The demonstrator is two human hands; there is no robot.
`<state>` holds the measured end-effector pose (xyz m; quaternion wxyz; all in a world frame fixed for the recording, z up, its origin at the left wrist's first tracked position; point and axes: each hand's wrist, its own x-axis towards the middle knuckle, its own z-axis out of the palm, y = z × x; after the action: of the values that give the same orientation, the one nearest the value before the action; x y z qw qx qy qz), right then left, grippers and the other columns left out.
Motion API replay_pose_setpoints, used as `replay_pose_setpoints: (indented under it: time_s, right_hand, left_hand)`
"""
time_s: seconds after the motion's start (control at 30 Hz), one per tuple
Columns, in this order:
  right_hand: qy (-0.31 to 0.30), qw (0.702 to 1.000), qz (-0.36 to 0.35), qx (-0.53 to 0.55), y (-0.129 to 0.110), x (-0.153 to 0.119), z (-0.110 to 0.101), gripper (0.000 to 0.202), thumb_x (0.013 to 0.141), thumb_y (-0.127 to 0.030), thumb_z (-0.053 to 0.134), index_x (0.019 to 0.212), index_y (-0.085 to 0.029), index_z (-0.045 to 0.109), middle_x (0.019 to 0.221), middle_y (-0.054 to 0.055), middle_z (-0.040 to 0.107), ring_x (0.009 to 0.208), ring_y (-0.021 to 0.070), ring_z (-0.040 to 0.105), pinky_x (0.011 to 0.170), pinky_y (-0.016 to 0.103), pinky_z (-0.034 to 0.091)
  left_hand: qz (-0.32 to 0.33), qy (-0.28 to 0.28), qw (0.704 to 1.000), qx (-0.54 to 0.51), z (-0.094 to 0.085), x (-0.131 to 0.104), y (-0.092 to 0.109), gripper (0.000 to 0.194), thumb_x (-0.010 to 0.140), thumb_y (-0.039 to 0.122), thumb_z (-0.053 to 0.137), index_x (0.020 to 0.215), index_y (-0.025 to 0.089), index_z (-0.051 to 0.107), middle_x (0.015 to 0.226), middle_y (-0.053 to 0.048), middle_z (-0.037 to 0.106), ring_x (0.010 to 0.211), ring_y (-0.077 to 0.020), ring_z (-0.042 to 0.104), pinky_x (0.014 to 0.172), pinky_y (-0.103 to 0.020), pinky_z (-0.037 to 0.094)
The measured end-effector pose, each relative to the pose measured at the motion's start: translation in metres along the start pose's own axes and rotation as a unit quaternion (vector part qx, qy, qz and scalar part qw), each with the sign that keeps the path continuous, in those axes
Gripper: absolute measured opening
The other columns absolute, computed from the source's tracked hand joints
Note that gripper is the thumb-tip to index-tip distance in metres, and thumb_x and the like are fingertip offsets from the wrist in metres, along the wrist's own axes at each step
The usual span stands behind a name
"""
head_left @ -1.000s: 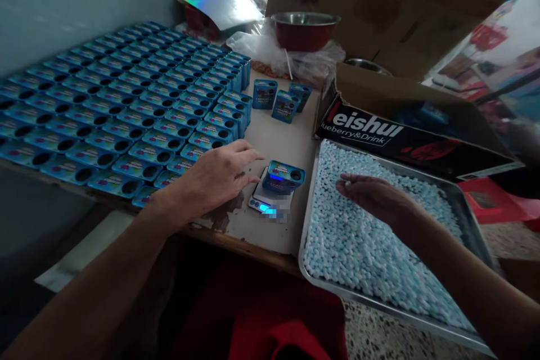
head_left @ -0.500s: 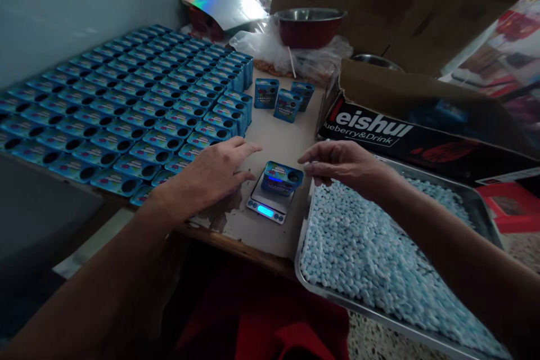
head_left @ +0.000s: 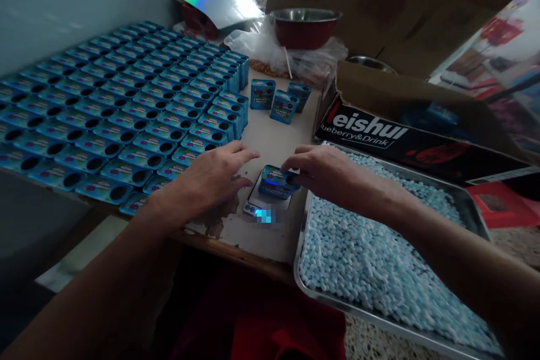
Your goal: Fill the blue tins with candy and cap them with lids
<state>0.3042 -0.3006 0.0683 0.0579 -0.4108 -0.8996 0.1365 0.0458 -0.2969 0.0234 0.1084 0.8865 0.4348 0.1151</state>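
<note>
A blue container [head_left: 276, 180] with a dark round opening sits on a small digital scale [head_left: 257, 202] whose display glows blue. The fingers of my right hand [head_left: 314, 171] bend over the container's right end and its opening; whether they pinch something there is hidden. My left hand [head_left: 215, 171] hovers just left of the scale, palm down, with thumb and fingers apart and nothing in it. Right of the scale lies a metal tray [head_left: 300, 259] full of small pale blue candies [head_left: 371, 253].
Rows of blue containers [head_left: 126, 90] fill the left. Several more [head_left: 282, 107] stand behind the scale. An open black cardboard box [head_left: 379, 129] is beyond the tray. Farther back is a red metal bowl [head_left: 306, 31] on plastic bags [head_left: 248, 42].
My right hand has moved left and down from beside the scale to the container's opening. My left hand has stayed nearly in place. The view has shifted slightly.
</note>
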Motion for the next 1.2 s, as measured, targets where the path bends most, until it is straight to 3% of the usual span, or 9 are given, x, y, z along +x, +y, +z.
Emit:
replay_pose_setpoints:
  time_s: [0.17,0.3,0.37,0.47,0.63,0.8,0.87,1.0,1.2]
  right_hand:
    - [0.047,0.991,0.123,0.000,0.040,-0.037,0.004,0.018,0.092,-0.016,0.059,0.094,-0.020,0.075,0.089,0.002,0.074,0.078,0.0160,0.068,0.073,0.028,0.049]
    - [-0.074,0.982,0.175,0.012,0.058,-0.088,0.057,0.026,0.092,-0.033,0.065,0.115,-0.021,0.069,0.109,0.007,0.072,0.093,0.0220,0.067,0.077,0.034,0.053]
    - [-0.087,0.983,0.163,-0.024,0.052,-0.108,0.084,0.037,0.090,-0.038,0.069,0.122,-0.019,0.064,0.118,0.012,0.068,0.106,0.0276,0.063,0.087,0.041,0.052]
    - [-0.097,0.982,0.149,-0.065,0.038,-0.124,0.100,0.025,0.091,-0.029,0.065,0.114,-0.019,0.066,0.113,0.012,0.067,0.104,0.0288,0.062,0.090,0.044,0.050]
    - [-0.134,0.976,0.158,0.071,0.046,-0.131,0.073,0.013,0.086,-0.014,0.057,0.087,-0.022,0.067,0.085,0.004,0.069,0.075,0.0181,0.065,0.071,0.032,0.049]
    - [-0.077,0.911,0.291,0.281,0.064,-0.126,0.048,0.012,0.084,-0.029,0.065,0.088,-0.019,0.070,0.065,0.000,0.066,0.055,0.0146,0.060,0.054,0.027,0.047]
    - [-0.034,0.894,0.297,0.333,0.061,-0.114,0.038,0.018,0.082,-0.033,0.069,0.091,-0.018,0.071,0.063,-0.001,0.064,0.053,0.0128,0.056,0.051,0.025,0.045]
    - [0.002,0.921,0.195,0.336,0.038,-0.070,0.013,0.014,0.082,-0.028,0.068,0.089,-0.018,0.073,0.068,-0.002,0.065,0.056,0.0098,0.053,0.055,0.023,0.042]
    - [0.018,0.993,0.072,0.091,0.003,-0.015,0.005,0.029,0.075,-0.005,0.062,0.094,-0.022,0.078,0.081,-0.001,0.073,0.069,0.0114,0.061,0.068,0.024,0.043]
  left_hand:
    - [-0.005,0.010,1.000,-0.012,0.001,-0.002,-0.002,0.043,0.093,0.032,0.061,0.135,0.025,0.058,0.134,-0.007,0.062,0.114,-0.0248,0.065,0.100,-0.036,0.053]
    - [0.008,0.001,1.000,-0.022,0.002,0.001,0.002,0.042,0.093,0.031,0.060,0.133,0.021,0.060,0.130,-0.008,0.063,0.113,-0.0253,0.065,0.099,-0.036,0.053]
    - [0.015,-0.008,1.000,-0.020,0.002,0.004,0.006,0.040,0.093,0.031,0.060,0.132,0.020,0.061,0.127,-0.008,0.064,0.111,-0.0252,0.066,0.098,-0.036,0.054]
    - [0.019,-0.014,1.000,-0.012,0.000,0.007,0.015,0.041,0.093,0.030,0.062,0.132,0.022,0.061,0.126,-0.008,0.065,0.110,-0.0245,0.066,0.098,-0.036,0.054]
    - [0.005,-0.015,1.000,0.003,-0.006,0.002,0.023,0.041,0.093,0.031,0.060,0.133,0.021,0.061,0.126,-0.008,0.066,0.110,-0.0248,0.066,0.097,-0.036,0.054]
    - [-0.006,-0.009,1.000,0.015,-0.011,-0.007,0.026,0.038,0.093,0.031,0.060,0.131,0.023,0.063,0.127,-0.008,0.066,0.106,-0.0247,0.067,0.093,-0.036,0.056]
    - [-0.004,-0.002,1.000,0.019,-0.011,-0.007,0.027,0.039,0.093,0.031,0.061,0.131,0.023,0.062,0.127,-0.008,0.066,0.107,-0.0252,0.067,0.093,-0.036,0.056]
    - [0.004,-0.009,1.000,0.011,-0.009,-0.004,0.027,0.038,0.095,0.032,0.059,0.132,0.023,0.061,0.128,-0.008,0.065,0.110,-0.0251,0.067,0.094,-0.036,0.055]
    - [-0.013,-0.013,1.000,0.011,-0.010,-0.007,0.012,0.040,0.094,0.033,0.059,0.132,0.023,0.061,0.128,-0.009,0.065,0.109,-0.0258,0.067,0.093,-0.037,0.055]
